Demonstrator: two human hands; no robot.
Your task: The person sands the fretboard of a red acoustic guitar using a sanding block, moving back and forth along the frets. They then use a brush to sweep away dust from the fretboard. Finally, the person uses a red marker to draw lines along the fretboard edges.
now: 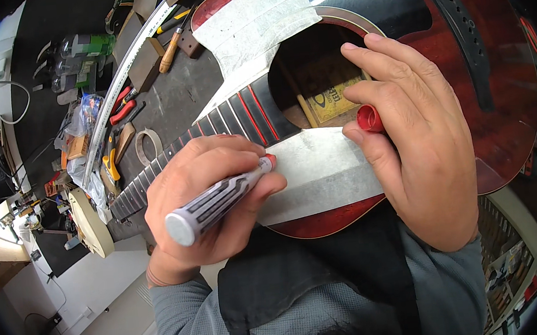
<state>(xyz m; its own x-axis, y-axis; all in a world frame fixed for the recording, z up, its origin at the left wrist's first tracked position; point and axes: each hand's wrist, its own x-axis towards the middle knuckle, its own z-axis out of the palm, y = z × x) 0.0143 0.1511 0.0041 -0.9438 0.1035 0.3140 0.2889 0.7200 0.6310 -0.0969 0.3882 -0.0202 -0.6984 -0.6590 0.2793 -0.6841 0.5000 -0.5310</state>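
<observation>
My left hand (210, 199) grips a white-and-black marker pen (220, 201) with a red collar, its tip pointed down toward the fretboard (225, 123); the tip itself is hidden. Between thumb and forefinger, my right hand (412, 115) pinches a red marker cap (369, 118), with the other fingers spread over the soundhole. Below both hands lies a dark red acoustic guitar (487, 17). Several frets nearest the soundhole are coloured red, while others look silvery. Whitish masking paper (320, 169) covers the top on both sides of the fretboard end. A yellow label (332, 103) shows inside the soundhole.
A dark workbench (171, 93) holds a wooden-handled tool (170, 51), red-handled pliers (124, 107), yellow-handled cutters (110, 158) and a roll of tape (149, 147). Plastic bottles (85, 46) lie at the far left. The black guitar bridge (462, 32) sits to the right.
</observation>
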